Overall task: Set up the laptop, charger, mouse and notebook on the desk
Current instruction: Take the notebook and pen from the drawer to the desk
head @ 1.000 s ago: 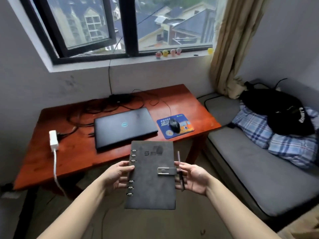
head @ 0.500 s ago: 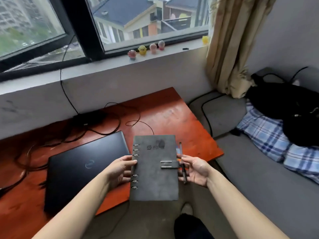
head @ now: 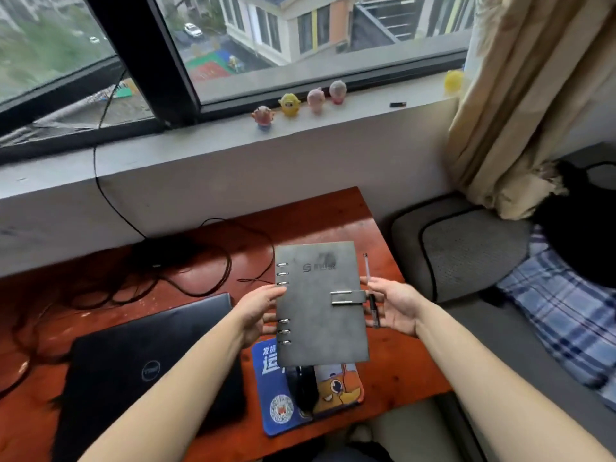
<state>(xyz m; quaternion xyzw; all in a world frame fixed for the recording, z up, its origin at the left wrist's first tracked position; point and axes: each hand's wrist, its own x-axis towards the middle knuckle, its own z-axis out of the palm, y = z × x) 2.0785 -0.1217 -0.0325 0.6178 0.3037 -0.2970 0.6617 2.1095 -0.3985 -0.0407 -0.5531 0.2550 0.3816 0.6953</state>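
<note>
The left hand (head: 258, 311) grips the notebook (head: 320, 305) by its ringed spine and the right hand (head: 396, 305) its clasp edge along with a pen (head: 371, 296), holding it above the counter (head: 333, 215), long axis toward the window, just beyond the mouse (head: 301, 388).

Home living space: wooden desk (head: 333, 221) under window (head: 300, 31), toy figurines (head: 290, 104) on sill (head: 373, 110), curtain (head: 520, 95), couch (head: 473, 248) with plaid blanket (head: 560, 315).

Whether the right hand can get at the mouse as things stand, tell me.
Probably not yet: the right hand is busy holding the notebook and a pen, and the notebook hangs over the mouse, covering its far end.
</note>
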